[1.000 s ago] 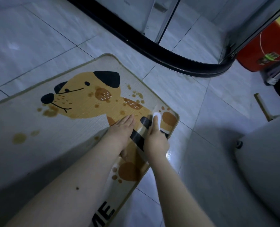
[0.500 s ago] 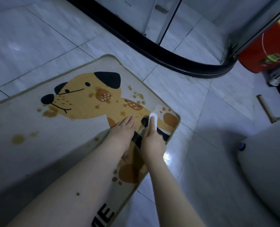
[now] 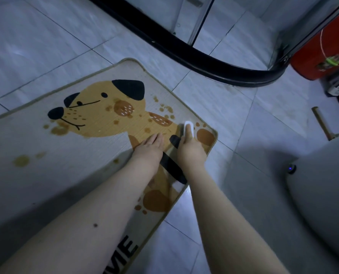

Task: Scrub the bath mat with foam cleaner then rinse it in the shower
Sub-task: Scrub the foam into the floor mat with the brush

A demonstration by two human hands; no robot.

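The mat (image 3: 36,147) lies flat on the tiled floor (image 3: 214,107), its far right corner nearest the shower's black curb (image 3: 184,54), so you are scrubbing that corner and the rinse is yet to come. Keep your left hand (image 3: 149,150) as it is, fingers straight and pressed flat on the mat just beside the work, so the corner cannot creep or ruck under the strokes. Your right hand (image 3: 191,149) is clamped on the white brush (image 3: 188,127); bear down evenly, use short overlapping strokes toward the mat's edge, and cover the brown spots beside it.
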